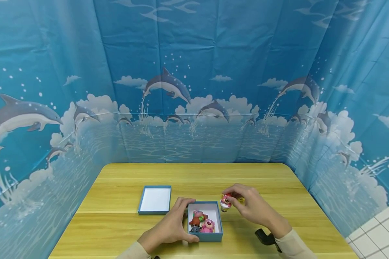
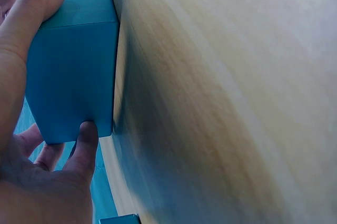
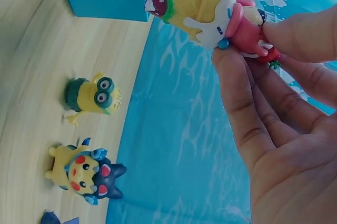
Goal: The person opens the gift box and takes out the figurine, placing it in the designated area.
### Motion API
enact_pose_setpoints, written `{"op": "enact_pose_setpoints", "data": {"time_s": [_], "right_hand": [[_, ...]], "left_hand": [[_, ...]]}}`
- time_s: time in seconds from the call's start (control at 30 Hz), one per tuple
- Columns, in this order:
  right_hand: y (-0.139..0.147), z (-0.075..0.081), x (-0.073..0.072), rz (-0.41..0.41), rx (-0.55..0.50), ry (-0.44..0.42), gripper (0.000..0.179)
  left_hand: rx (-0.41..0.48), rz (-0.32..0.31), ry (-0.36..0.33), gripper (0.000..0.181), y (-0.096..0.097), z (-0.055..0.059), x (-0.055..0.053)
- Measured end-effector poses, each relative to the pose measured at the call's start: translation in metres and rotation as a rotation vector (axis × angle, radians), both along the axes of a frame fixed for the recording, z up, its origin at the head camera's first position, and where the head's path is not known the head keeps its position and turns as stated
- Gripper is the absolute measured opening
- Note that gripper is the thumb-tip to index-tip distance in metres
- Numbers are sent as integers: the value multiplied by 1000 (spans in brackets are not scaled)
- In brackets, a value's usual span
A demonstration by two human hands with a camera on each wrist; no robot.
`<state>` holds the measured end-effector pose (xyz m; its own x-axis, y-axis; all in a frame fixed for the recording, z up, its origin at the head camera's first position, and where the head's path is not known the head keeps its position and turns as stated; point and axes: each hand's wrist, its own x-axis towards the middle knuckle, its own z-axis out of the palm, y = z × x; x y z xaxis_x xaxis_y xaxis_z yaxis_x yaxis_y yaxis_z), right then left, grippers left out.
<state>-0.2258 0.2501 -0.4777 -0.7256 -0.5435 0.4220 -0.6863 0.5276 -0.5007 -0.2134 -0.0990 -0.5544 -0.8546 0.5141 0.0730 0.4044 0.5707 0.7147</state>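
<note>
My left hand (image 1: pixel 171 223) grips a blue box (image 1: pixel 211 237) with a white inside, thumb at the near side and fingers at the far side. Inside lie a pink bear figurine (image 1: pixel 208 226), a reddish-brown figurine with a pink head (image 1: pixel 197 217) and a small grey figurine (image 1: pixel 195 229). Just right of the box, above the table, my right hand (image 1: pixel 254 207) pinches another pink bear figurine (image 3: pixel 247 31) between thumb and fingers. This one has a white-topped ice cream cone part, which points toward the box in the right wrist view.
A blue-edged lid (image 1: pixel 155 199) lies white side up, left of the box. On the wooden table (image 1: pixel 116 223), the right wrist view shows a minion figurine (image 3: pixel 95 95) and a yellow figurine with a dark hood (image 3: pixel 84 171). A dolphin-printed curtain (image 1: pixel 188 144) surrounds the table.
</note>
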Motion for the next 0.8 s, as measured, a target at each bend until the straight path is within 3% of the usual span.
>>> {"op": "enact_pose_setpoints", "data": {"time_s": [0.8], "right_hand": [[15, -15, -4, -13, 4, -49, 18]], "left_hand": [[-3, 5, -10, 129, 0, 2, 1]]}}
